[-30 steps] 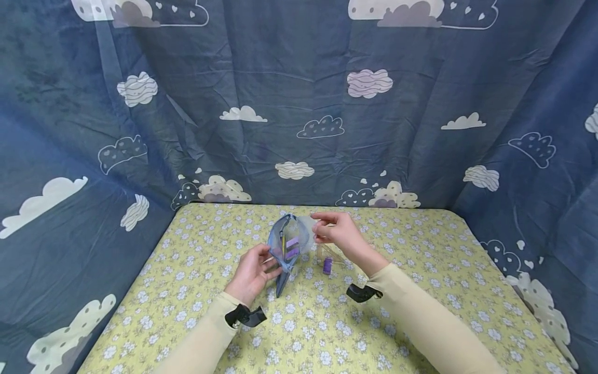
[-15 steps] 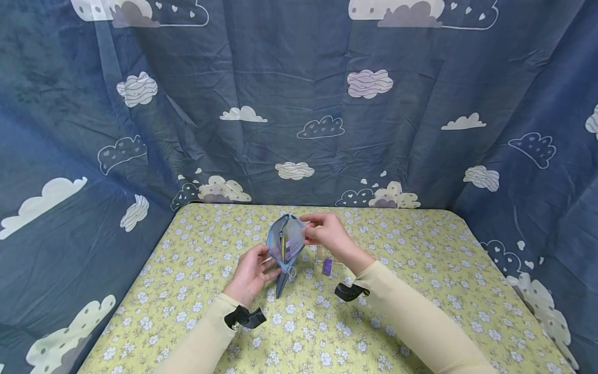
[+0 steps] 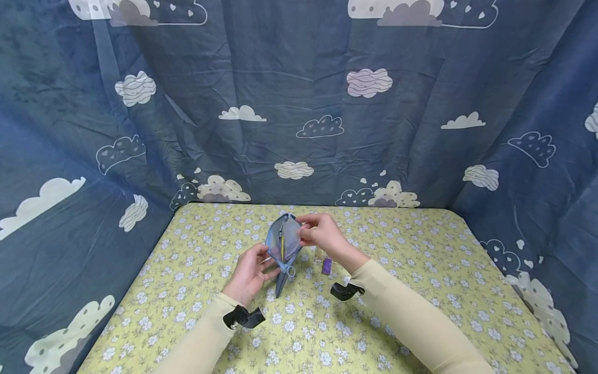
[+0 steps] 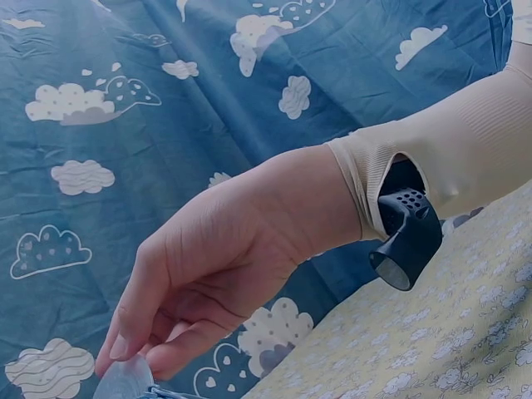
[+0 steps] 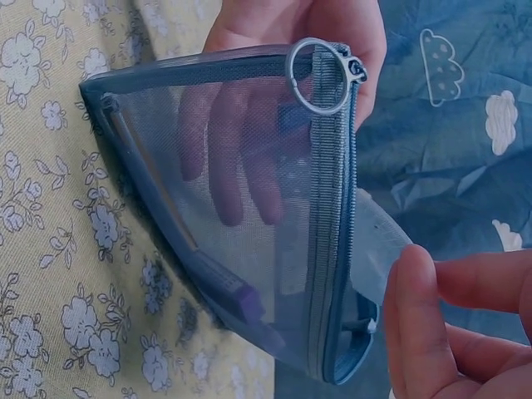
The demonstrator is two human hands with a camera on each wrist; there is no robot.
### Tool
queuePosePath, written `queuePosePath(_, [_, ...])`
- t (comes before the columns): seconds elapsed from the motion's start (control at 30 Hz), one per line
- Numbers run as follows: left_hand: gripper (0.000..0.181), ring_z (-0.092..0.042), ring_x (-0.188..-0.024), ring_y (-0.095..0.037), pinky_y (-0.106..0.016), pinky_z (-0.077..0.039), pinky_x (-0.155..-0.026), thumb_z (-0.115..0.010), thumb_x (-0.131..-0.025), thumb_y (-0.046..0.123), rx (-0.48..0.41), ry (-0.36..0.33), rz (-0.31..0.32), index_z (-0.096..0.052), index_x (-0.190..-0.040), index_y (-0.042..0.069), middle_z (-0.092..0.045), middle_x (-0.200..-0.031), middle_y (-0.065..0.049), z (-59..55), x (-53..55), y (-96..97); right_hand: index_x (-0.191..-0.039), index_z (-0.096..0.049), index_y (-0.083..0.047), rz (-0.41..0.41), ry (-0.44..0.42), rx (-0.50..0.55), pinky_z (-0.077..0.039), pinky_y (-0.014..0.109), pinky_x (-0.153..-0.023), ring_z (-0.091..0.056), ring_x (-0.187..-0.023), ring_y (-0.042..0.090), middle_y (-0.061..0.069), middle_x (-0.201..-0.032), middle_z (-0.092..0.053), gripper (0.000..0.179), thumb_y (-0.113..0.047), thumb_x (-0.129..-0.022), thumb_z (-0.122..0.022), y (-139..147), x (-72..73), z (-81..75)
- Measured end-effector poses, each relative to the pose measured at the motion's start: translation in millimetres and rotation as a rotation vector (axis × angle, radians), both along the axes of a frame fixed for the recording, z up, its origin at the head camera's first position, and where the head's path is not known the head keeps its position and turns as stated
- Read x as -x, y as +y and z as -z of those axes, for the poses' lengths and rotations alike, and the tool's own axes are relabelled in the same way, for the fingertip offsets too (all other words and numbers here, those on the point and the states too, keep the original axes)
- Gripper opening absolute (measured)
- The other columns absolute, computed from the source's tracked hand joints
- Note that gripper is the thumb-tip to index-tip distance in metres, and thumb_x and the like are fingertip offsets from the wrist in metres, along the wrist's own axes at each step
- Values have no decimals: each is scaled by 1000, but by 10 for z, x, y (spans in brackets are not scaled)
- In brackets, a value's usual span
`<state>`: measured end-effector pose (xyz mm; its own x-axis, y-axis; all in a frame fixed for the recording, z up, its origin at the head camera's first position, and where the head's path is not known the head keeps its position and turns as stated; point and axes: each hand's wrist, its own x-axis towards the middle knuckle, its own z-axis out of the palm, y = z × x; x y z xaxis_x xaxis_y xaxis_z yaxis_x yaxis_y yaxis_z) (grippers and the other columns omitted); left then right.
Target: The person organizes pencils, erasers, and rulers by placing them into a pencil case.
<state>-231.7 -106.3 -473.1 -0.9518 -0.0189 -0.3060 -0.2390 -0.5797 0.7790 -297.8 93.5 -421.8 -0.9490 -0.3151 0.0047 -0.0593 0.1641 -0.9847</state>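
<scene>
In the head view, a blue-grey mesh zip pouch (image 3: 288, 244) stands with its mouth unzipped. My left hand (image 3: 247, 272) holds its near left side; through the mesh, the right wrist view shows the left fingers (image 5: 224, 158) behind the far wall. A clear plastic protractor (image 5: 378, 245) reaches into the mouth, pinched by my right hand (image 3: 322, 236) between thumb and fingers. Inside the pouch a yellow pencil (image 3: 282, 246) shows, and a purple item (image 5: 229, 291) lies low against the mesh. The left wrist view shows the protractor's rounded edge (image 4: 125, 382) below the left fingertips.
A small purple block (image 3: 326, 266) lies on the flowered yellow tablecloth (image 3: 374, 332), right of the pouch. Beside it, a clear set square (image 3: 319, 253) is partly hidden by my right hand. A zip-pull ring (image 5: 318, 76) hangs at the pouch's near end. Blue cloud-patterned curtains (image 3: 299, 150) enclose the table.
My right hand has moved left to the pouch's mouth, and the protractor has gone further inside, covering the purple items seen there earlier. The left hand has stayed nearly still.
</scene>
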Motion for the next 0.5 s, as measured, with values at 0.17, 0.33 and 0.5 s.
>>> queuePosePath(0.17, [12,-50,-124,-44,-62,-43,-100,-54,-98,12,-2,-3,2,-51,-87,9,-61,-105,-14,12,5,1,-134,-59,5,7,-25,-30,-60,36,-74,-68,-74,21,15,-92,-64,45,6,-90,-64,-12,23,26])
queuePosePath(0.33, [10,-49,-127,-44,-62,-40,-103,-53,-98,11,-12,3,5,-51,-89,9,-60,-109,-15,5,1,2,-135,-58,4,8,-36,-46,-60,35,-74,-69,-75,22,17,-96,-63,45,5,-91,-66,-27,20,12])
queuePosePath(0.5, [13,-52,-121,-43,-62,-42,-101,-53,-99,12,-8,10,7,-51,-86,10,-62,-99,-11,-7,2,7,-132,-61,3,6,-29,-79,-60,37,-74,-70,-73,22,17,-93,-63,42,7,-90,-67,-55,27,-5])
